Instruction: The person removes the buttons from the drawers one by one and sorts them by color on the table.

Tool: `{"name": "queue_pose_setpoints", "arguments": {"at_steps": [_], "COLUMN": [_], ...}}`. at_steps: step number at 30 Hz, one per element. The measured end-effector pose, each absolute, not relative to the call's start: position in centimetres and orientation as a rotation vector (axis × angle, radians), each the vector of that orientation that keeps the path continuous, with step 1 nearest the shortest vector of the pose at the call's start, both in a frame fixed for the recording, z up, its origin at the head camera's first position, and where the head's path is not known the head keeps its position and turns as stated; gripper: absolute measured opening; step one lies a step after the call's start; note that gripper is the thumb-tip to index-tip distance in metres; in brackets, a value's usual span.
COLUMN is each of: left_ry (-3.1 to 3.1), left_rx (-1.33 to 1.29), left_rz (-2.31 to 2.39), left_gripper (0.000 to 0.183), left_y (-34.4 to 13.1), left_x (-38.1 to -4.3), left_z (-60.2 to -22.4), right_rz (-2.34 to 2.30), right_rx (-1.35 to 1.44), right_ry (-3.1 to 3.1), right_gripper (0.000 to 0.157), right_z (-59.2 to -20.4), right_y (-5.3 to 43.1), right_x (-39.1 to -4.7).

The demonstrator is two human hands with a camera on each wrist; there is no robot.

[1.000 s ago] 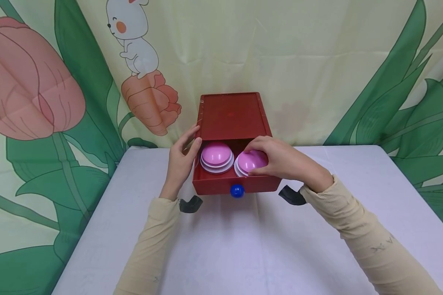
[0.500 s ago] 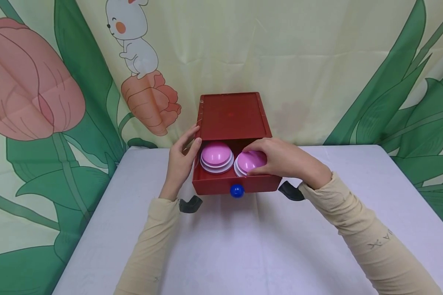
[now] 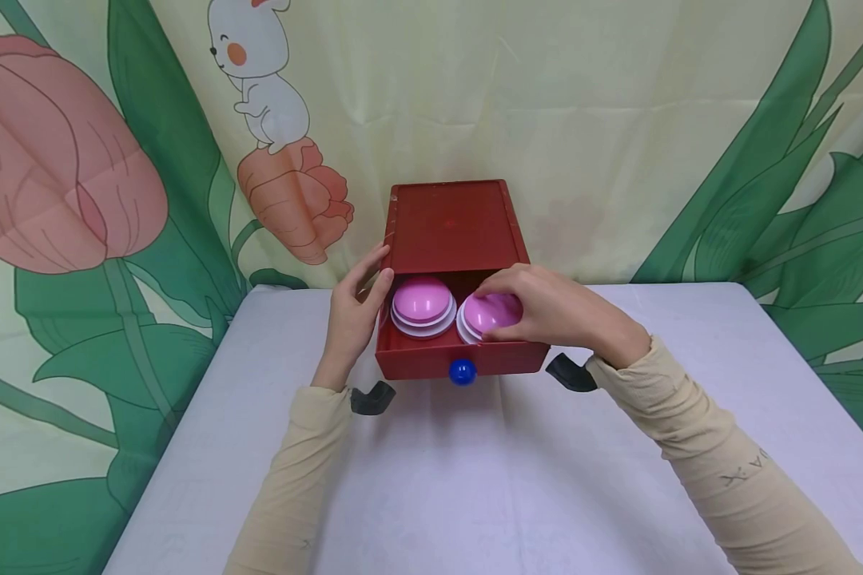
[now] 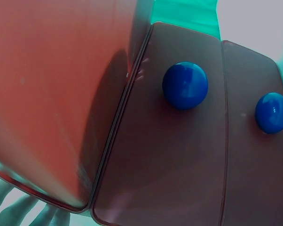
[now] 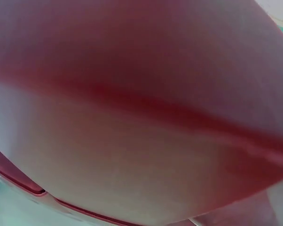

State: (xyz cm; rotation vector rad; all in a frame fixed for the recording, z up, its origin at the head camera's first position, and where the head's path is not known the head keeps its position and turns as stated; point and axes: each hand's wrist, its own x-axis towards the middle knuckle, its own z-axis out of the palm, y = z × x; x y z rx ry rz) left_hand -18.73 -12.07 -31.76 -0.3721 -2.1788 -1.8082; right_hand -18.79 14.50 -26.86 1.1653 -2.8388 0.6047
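Observation:
A red drawer cabinet (image 3: 449,228) has its top drawer (image 3: 410,363) pulled out, with a blue knob (image 3: 463,372) on the front. Inside lie two round things with pink domes over white rims, side by side. The left dome (image 3: 422,302) is untouched. Around the right dome (image 3: 487,315), the thumb and fingers of my right hand (image 3: 557,311) curl and grip, covering its right side. My left hand (image 3: 355,307) rests flat along the cabinet's left side, thumb and fingers extended; its fingers (image 4: 21,209) show at lower left in the left wrist view.
The cabinet stands on a table covered with white cloth (image 3: 431,479), against a printed curtain (image 3: 582,144). Below the pulled-out drawer, the left wrist view shows two shut drawer fronts with blue knobs (image 4: 185,85). A red surface (image 5: 132,47), blurred and close, fills the right wrist view.

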Motion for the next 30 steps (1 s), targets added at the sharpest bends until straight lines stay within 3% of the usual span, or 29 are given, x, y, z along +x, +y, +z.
{"name": "queue_pose_setpoints", "arguments": {"at_steps": [30], "left_ry": [-2.182], "left_rx": [-0.384], "left_rz": [-1.797], "left_gripper": [0.045], "left_y": [-12.0], "left_x": [-18.6], "left_z": [-31.7], "right_rz": [0.802], "right_rx": [1.125], "right_ry": [-2.596], "right_gripper": [0.049], "right_z": [-25.7], "right_y": [16.2], "right_x": [-17.2]}}
